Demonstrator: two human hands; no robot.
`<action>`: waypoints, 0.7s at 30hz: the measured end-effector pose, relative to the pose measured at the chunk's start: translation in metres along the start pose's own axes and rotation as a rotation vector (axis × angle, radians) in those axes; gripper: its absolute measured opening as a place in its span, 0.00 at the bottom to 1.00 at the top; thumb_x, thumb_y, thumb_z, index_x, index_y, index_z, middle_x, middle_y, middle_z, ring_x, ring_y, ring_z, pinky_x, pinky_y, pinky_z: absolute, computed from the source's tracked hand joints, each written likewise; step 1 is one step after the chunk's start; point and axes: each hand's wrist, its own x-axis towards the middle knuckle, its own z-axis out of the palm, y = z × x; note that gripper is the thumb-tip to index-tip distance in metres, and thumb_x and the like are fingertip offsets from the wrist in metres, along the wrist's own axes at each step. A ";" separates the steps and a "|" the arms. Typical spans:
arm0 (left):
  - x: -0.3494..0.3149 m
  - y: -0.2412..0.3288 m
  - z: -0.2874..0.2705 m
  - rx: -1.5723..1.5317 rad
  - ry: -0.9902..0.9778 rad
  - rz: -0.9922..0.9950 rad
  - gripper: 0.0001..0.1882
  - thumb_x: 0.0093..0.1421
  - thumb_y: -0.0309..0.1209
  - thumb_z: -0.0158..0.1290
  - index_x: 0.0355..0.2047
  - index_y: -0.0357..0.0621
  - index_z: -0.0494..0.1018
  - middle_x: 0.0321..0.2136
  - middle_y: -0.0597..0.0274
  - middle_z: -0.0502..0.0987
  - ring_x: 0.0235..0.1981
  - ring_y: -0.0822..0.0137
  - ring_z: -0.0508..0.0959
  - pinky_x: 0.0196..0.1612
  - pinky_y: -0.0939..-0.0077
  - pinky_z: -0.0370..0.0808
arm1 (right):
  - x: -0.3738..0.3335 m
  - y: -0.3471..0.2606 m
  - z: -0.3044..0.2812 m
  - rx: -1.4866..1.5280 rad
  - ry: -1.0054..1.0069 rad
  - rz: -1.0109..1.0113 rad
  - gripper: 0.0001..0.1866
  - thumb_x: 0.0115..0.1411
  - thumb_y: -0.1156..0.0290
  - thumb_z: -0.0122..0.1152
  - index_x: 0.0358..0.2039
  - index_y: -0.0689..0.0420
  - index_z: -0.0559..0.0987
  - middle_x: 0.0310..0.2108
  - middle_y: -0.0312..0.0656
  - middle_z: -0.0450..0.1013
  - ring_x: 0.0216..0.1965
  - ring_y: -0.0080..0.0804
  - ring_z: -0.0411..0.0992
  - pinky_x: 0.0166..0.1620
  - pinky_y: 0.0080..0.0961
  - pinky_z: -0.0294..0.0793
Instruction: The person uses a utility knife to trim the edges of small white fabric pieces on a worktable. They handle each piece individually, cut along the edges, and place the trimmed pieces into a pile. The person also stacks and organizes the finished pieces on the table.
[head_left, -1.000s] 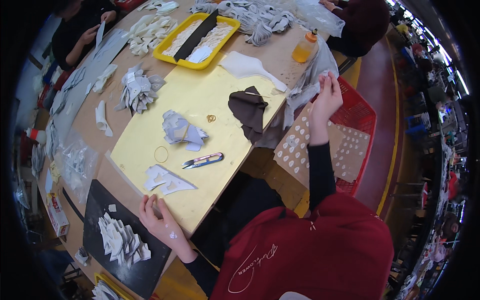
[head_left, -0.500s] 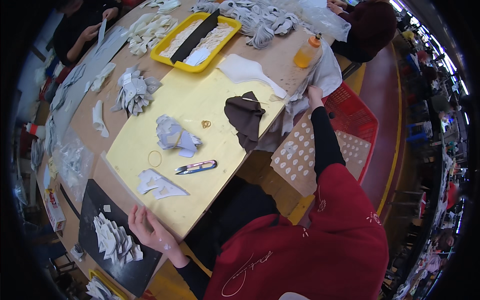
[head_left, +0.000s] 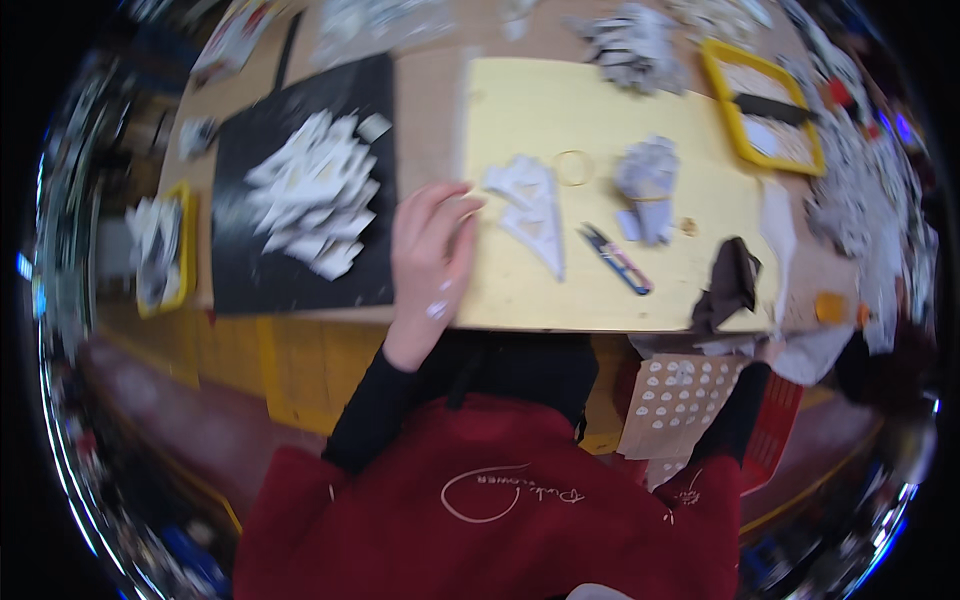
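My left hand [head_left: 432, 255] rests with fingers outstretched and nothing in it, where the black board [head_left: 235, 220] meets the pale yellow board [head_left: 510, 310]. Close to its fingertips lies a white cut-out piece [head_left: 530, 215]. On the black board is a loose pile of white cut pieces [head_left: 315, 190]. My right hand [head_left: 771, 349] is at the table's right front edge beside a grey cloth [head_left: 815, 357]; its fingers are small and blurred. Thread snips [head_left: 617, 262], a rubber band [head_left: 574, 168] and a banded grey bundle [head_left: 650, 190] lie on the yellow board.
A dark brown cloth [head_left: 730, 285] lies near the right edge. Beyond stands a yellow tray [head_left: 742, 130] of pale pieces, and at the right an orange bottle [head_left: 832, 308]. Below the edge, a red crate [head_left: 772, 430] stands by a dotted brown sheet [head_left: 675, 400]. Another yellow tray [head_left: 187, 240] is far left.
The view has swung left, so the table now lies straight across it. My left hand stays by the boards' meeting edges; my right hand stays by the grey cloth.
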 end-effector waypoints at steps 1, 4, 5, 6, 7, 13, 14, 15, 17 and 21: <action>0.004 0.009 0.004 0.045 -0.038 0.000 0.09 0.54 0.19 0.57 0.37 0.39 0.78 0.43 0.57 0.78 0.48 0.53 0.76 0.51 0.65 0.72 | -0.023 -0.025 0.023 0.479 0.053 0.419 0.12 0.55 0.71 0.60 0.34 0.67 0.76 0.32 0.46 0.75 0.32 0.39 0.72 0.34 0.43 0.70; 0.003 0.002 0.005 -0.018 -0.044 -0.037 0.09 0.54 0.20 0.58 0.36 0.40 0.79 0.44 0.59 0.78 0.48 0.54 0.75 0.52 0.64 0.71 | -0.003 -0.041 -0.006 0.954 -0.031 0.523 0.23 0.56 0.71 0.64 0.49 0.69 0.71 0.48 0.51 0.74 0.44 0.40 0.74 0.46 0.39 0.75; 0.002 -0.001 0.007 -0.057 -0.049 -0.036 0.09 0.54 0.20 0.58 0.36 0.40 0.79 0.44 0.59 0.78 0.49 0.54 0.75 0.52 0.64 0.71 | 0.000 -0.048 -0.016 0.943 0.013 0.563 0.21 0.56 0.73 0.63 0.48 0.71 0.71 0.46 0.52 0.75 0.43 0.38 0.75 0.45 0.37 0.76; 0.001 -0.004 0.008 -0.064 -0.049 -0.043 0.09 0.54 0.20 0.58 0.36 0.40 0.79 0.44 0.59 0.77 0.49 0.54 0.74 0.52 0.64 0.70 | 0.005 -0.055 -0.022 0.722 0.037 0.558 0.21 0.56 0.73 0.63 0.47 0.71 0.72 0.45 0.52 0.75 0.42 0.38 0.75 0.43 0.37 0.76; 0.002 -0.002 0.010 -0.053 -0.063 -0.034 0.08 0.55 0.20 0.57 0.36 0.40 0.79 0.44 0.59 0.77 0.49 0.55 0.74 0.52 0.64 0.70 | -0.001 -0.060 -0.021 0.517 0.063 0.561 0.21 0.56 0.73 0.63 0.46 0.71 0.72 0.44 0.52 0.76 0.40 0.37 0.75 0.42 0.37 0.76; 0.007 -0.001 0.015 -0.093 -0.106 -0.001 0.08 0.55 0.21 0.58 0.37 0.39 0.79 0.43 0.57 0.77 0.48 0.55 0.74 0.52 0.64 0.70 | -0.005 -0.044 -0.043 0.289 0.122 0.663 0.16 0.56 0.70 0.65 0.37 0.71 0.75 0.32 0.45 0.75 0.30 0.34 0.72 0.33 0.35 0.73; 0.008 -0.002 0.018 -0.120 -0.116 0.000 0.08 0.56 0.22 0.58 0.37 0.39 0.79 0.43 0.57 0.77 0.48 0.55 0.75 0.52 0.64 0.70 | -0.007 -0.034 -0.056 0.320 0.135 0.674 0.15 0.56 0.70 0.66 0.35 0.71 0.75 0.30 0.44 0.75 0.28 0.34 0.71 0.31 0.35 0.72; 0.005 -0.007 0.013 -0.124 -0.095 -0.045 0.07 0.56 0.22 0.58 0.36 0.39 0.79 0.40 0.57 0.77 0.45 0.55 0.75 0.51 0.64 0.70 | 0.011 -0.039 -0.052 0.355 0.105 0.658 0.15 0.56 0.70 0.66 0.34 0.70 0.76 0.28 0.43 0.74 0.26 0.33 0.71 0.30 0.35 0.72; -0.001 -0.018 0.011 -0.175 -0.065 -0.117 0.06 0.57 0.23 0.58 0.36 0.39 0.78 0.35 0.57 0.77 0.39 0.57 0.76 0.48 0.64 0.70 | 0.039 -0.048 -0.074 0.382 0.131 0.651 0.14 0.56 0.69 0.67 0.30 0.70 0.77 0.24 0.40 0.74 0.23 0.32 0.70 0.27 0.34 0.70; 0.004 0.000 0.015 -0.086 -0.198 -0.157 0.04 0.59 0.28 0.58 0.33 0.42 0.78 0.20 0.62 0.72 0.26 0.62 0.73 0.41 0.66 0.68 | -0.010 -0.138 -0.070 0.415 0.443 0.809 0.14 0.59 0.68 0.67 0.34 0.68 0.79 0.28 0.41 0.75 0.25 0.31 0.69 0.29 0.29 0.70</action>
